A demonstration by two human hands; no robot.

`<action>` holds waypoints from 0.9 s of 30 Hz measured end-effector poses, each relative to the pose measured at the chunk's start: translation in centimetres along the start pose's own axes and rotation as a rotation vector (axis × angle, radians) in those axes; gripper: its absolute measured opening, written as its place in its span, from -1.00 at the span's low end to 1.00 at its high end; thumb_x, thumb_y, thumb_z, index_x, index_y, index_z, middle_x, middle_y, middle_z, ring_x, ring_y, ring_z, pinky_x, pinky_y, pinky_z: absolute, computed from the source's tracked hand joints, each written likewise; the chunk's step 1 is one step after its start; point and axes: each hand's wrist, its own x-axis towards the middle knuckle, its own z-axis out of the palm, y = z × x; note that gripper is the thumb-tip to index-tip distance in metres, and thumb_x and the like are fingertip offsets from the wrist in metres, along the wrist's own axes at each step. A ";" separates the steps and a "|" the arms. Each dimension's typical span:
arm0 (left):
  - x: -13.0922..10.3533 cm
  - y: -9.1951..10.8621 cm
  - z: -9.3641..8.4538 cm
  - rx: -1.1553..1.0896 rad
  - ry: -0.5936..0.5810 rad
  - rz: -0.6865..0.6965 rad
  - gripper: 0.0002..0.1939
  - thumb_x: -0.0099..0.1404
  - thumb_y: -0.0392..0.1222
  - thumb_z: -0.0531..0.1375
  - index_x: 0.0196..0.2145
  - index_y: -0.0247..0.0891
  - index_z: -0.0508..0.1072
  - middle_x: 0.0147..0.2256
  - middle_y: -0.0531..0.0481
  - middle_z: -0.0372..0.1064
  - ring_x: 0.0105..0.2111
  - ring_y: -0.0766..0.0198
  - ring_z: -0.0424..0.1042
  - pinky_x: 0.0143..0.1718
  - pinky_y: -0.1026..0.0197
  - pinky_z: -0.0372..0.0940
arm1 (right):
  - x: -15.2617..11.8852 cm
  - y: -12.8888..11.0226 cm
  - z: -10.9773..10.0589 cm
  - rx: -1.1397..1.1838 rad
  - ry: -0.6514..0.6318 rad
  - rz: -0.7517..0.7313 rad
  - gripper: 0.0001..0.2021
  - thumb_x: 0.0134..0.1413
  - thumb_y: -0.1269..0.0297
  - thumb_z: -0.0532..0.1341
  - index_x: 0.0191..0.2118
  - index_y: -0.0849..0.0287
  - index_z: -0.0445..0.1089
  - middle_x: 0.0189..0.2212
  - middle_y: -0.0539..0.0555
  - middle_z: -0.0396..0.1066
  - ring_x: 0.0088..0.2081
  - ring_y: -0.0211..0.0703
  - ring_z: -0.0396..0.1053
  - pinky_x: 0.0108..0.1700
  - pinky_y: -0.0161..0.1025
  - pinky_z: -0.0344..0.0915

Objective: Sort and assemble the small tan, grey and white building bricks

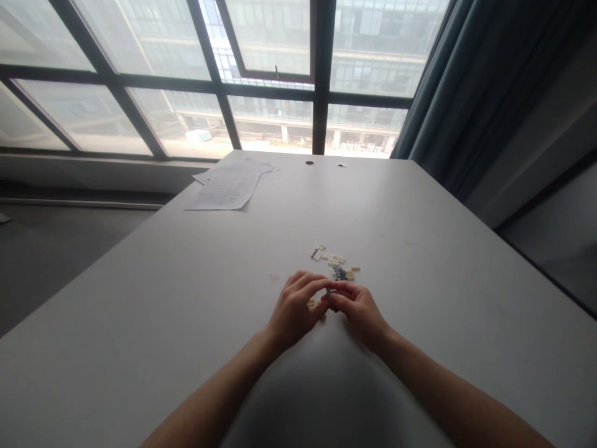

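My left hand (297, 306) and my right hand (361, 309) meet near the table's front edge. Between their fingertips is a small grey piece (328, 291), pinched from both sides; its shape is mostly hidden. Just beyond my fingers lies a small pile of dark grey pieces (339, 272). Yellowish pieces (350, 274) lie beside that pile on the right. Several cream pieces (336, 260) and a white piece with a grey part (318, 253) are farther back. More yellowish pieces (310, 303) show partly under my left hand.
The white table (186, 298) stretches toward the windows. Printed papers (228, 186) lie at its far left. Two round holes (310, 163) are near the far edge. A dark blue curtain (448, 93) hangs at the right.
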 end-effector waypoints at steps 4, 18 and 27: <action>0.4 -2.2 -1.4 0.021 0.015 -0.081 -0.76 0.19 -0.20 0.27 -0.16 -0.20 0.45 -0.21 -0.08 0.46 -0.17 0.17 0.39 -0.10 0.08 0.32 | 1.1 -0.9 -0.9 -0.367 0.003 -0.135 -0.71 -0.06 0.18 0.31 -0.18 0.18 0.46 -0.40 0.05 0.49 -0.39 -0.19 0.38 -0.27 -0.20 0.30; -1.1 -8.2 -3.4 0.241 -0.164 -0.325 -0.69 0.12 -0.15 0.25 -0.13 -0.18 0.47 -0.16 -0.05 0.48 -0.09 0.09 0.37 -0.02 0.01 0.23 | 11.6 -2.0 1.1 -1.510 0.081 -0.324 -0.70 0.06 0.19 0.23 -0.11 0.22 0.48 -0.10 0.25 0.36 -0.04 0.08 0.25 0.01 -0.09 0.18; -1.1 -8.5 -3.5 0.267 -0.182 -0.319 -0.71 0.13 -0.10 0.25 -0.16 -0.14 0.50 -0.09 -0.05 0.44 -0.04 0.07 0.33 0.03 -0.01 0.18 | 12.0 -1.5 1.7 -1.550 0.005 -0.369 -0.75 0.11 0.26 0.19 -0.11 0.22 0.47 -0.12 0.21 0.36 -0.05 0.03 0.24 0.01 -0.12 0.16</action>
